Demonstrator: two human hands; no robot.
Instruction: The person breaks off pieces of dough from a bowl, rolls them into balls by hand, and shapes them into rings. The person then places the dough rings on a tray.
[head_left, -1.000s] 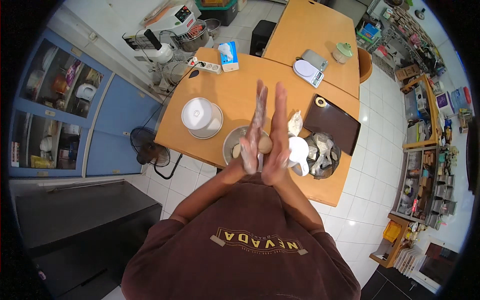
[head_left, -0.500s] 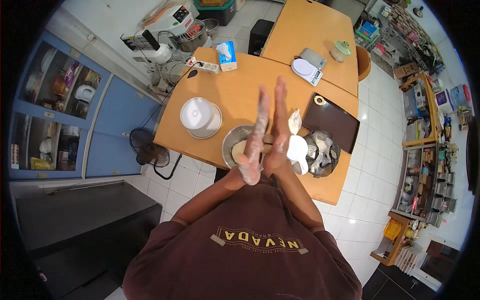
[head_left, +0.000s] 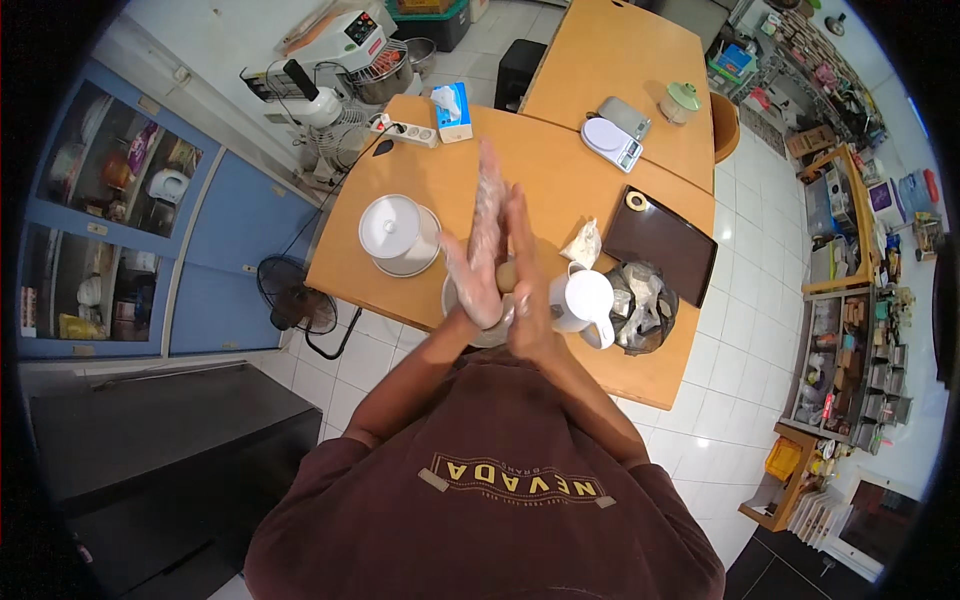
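My left hand [head_left: 482, 245] and my right hand [head_left: 524, 285] are raised upright over the near table edge, palms facing and pressed close, fingers straight. White floury residue coats the left one. Whether anything lies between the palms is hidden. Beneath them a metal bowl [head_left: 449, 298] shows only in part. A short piece of a light brown, wooden-looking thing [head_left: 507, 276] peeks out behind the hands. Just right of my right hand stands a white lidded pitcher [head_left: 588, 298], with a small bag of white powder [head_left: 583, 245] beyond it.
On the wooden table [head_left: 560, 185] are a white lidded tub [head_left: 392, 228], a dark tray [head_left: 665, 245] bearing a dough ring [head_left: 637, 201], a black plastic bag [head_left: 643, 315], a kitchen scale [head_left: 611, 140], a tissue box [head_left: 455, 115] and a power strip [head_left: 412, 132]. A fan [head_left: 298, 293] stands at left.
Both hands have shifted left, and the palms have slid along each other: the left reaches farther forward, the right has drawn back. The bowl is now more covered.
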